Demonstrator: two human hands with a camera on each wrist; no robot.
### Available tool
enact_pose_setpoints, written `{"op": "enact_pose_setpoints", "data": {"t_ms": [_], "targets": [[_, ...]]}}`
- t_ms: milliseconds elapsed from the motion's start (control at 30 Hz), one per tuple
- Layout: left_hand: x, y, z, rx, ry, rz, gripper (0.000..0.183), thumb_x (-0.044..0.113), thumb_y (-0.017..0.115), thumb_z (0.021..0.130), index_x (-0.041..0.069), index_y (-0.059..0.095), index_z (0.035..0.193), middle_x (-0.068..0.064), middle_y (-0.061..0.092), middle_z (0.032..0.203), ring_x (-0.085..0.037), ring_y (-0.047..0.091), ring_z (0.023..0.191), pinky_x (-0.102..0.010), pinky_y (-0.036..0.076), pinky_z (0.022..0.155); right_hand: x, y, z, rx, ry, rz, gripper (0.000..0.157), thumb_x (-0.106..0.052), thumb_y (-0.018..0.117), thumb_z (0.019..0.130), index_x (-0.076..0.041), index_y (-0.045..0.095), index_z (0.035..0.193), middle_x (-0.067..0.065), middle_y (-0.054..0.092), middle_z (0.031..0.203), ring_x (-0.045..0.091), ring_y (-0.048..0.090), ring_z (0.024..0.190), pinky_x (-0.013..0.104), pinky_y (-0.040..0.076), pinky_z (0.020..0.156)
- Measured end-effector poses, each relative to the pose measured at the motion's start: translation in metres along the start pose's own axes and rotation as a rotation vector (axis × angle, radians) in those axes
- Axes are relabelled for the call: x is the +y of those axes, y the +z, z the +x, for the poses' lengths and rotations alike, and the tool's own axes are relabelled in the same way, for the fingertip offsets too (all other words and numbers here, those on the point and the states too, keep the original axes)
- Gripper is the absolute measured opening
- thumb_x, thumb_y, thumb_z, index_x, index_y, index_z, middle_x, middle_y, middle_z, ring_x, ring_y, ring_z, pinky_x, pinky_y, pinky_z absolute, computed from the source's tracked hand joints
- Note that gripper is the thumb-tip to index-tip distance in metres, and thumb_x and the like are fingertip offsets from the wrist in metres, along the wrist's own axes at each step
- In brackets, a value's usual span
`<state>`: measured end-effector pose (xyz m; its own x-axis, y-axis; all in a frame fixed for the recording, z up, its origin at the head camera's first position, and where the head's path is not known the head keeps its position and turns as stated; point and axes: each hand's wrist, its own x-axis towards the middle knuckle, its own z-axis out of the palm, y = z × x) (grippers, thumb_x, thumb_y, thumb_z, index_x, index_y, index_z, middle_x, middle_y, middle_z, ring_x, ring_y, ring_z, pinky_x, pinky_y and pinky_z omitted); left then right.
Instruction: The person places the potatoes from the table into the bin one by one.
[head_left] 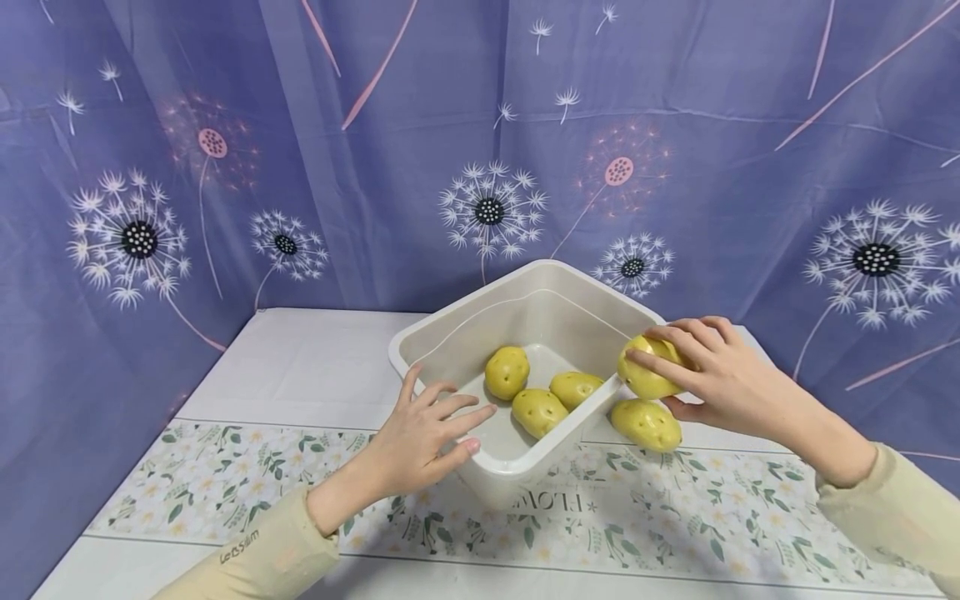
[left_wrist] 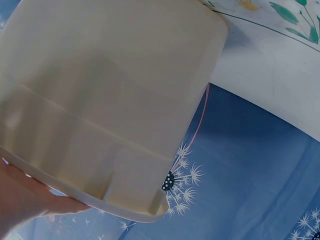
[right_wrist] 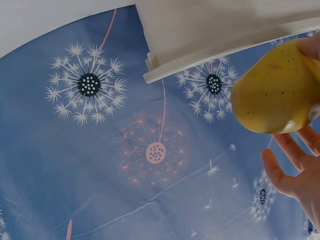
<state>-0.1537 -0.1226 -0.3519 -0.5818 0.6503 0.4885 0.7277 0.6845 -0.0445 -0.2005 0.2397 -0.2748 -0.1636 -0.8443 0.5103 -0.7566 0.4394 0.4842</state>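
My right hand (head_left: 735,379) grips a smooth yellow potato (head_left: 649,367) beside the right rim of a white plastic bin (head_left: 495,300). In the right wrist view, that potato (right_wrist: 272,92) shows small dark specks, with the fingers (right_wrist: 281,180) around it. Another potato (head_left: 647,425) lies just below it on the table, outside the bin. Inside the bin are three potatoes (head_left: 507,372). My left hand (head_left: 420,437) rests over the bin's left rim with its fingers spread. In the left wrist view the bin's outer wall (left_wrist: 100,100) hides most of that hand.
A table cover (head_left: 322,358), white with a floral band (head_left: 240,483), lies under the bin. Behind and at the sides hangs a blue-purple curtain (head_left: 375,208) with dandelion prints, close to the bin's back corner.
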Motion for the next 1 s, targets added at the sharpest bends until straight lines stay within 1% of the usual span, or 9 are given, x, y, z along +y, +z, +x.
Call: {"op": "enact_pose_setpoints", "data": {"t_ms": [300, 533, 733, 867, 1000], "targets": [[0.002, 0.001, -0.001, -0.002, 0.0, -0.006, 0.044, 0.045, 0.023, 0.095, 0.03, 0.049, 0.127, 0.005, 0.06, 0.116, -0.019, 0.048, 0.11, -0.065, 0.016, 0.099, 0.007, -0.002, 0.009, -0.012, -0.019, 0.01, 0.048, -0.044, 0.025, 0.091, -0.015, 0.053, 0.119, 0.014, 0.054, 0.109, 0.029, 0.048, 0.092, 0.048, 0.038, 0.069], [0.001, 0.001, -0.002, -0.009, -0.005, 0.012, 0.045, 0.045, 0.021, 0.095, 0.031, 0.048, 0.128, 0.006, 0.059, 0.117, -0.019, 0.047, 0.111, -0.065, 0.016, 0.099, 0.014, -0.001, 0.022, -0.014, -0.028, 0.023, 0.048, -0.041, 0.026, 0.09, -0.015, 0.052, 0.121, 0.015, 0.053, 0.11, 0.029, 0.047, 0.094, 0.048, 0.037, 0.071], [0.0, 0.0, -0.001, -0.014, -0.003, 0.003, 0.044, 0.044, 0.022, 0.095, 0.03, 0.049, 0.127, 0.005, 0.06, 0.116, -0.019, 0.048, 0.11, -0.064, 0.016, 0.099, 0.015, 0.002, 0.028, -0.005, -0.026, 0.032, 0.047, -0.04, 0.027, 0.09, -0.015, 0.051, 0.121, 0.014, 0.054, 0.11, 0.03, 0.047, 0.095, 0.047, 0.037, 0.071], [0.0, 0.0, 0.0, -0.018, -0.002, 0.003, 0.044, 0.044, 0.023, 0.095, 0.029, 0.05, 0.127, 0.004, 0.06, 0.116, -0.02, 0.048, 0.11, -0.065, 0.016, 0.099, 0.015, 0.005, 0.032, -0.013, -0.031, 0.033, 0.048, -0.041, 0.026, 0.091, -0.015, 0.051, 0.122, 0.014, 0.053, 0.11, 0.029, 0.047, 0.096, 0.047, 0.037, 0.072], [0.0, -0.001, 0.0, -0.023, -0.005, 0.004, 0.045, 0.044, 0.022, 0.095, 0.029, 0.05, 0.126, 0.004, 0.06, 0.116, -0.021, 0.048, 0.11, -0.065, 0.016, 0.099, 0.018, 0.008, 0.037, -0.023, -0.036, 0.043, 0.048, -0.042, 0.028, 0.091, -0.015, 0.05, 0.123, 0.014, 0.053, 0.111, 0.029, 0.047, 0.097, 0.047, 0.036, 0.073]]}}
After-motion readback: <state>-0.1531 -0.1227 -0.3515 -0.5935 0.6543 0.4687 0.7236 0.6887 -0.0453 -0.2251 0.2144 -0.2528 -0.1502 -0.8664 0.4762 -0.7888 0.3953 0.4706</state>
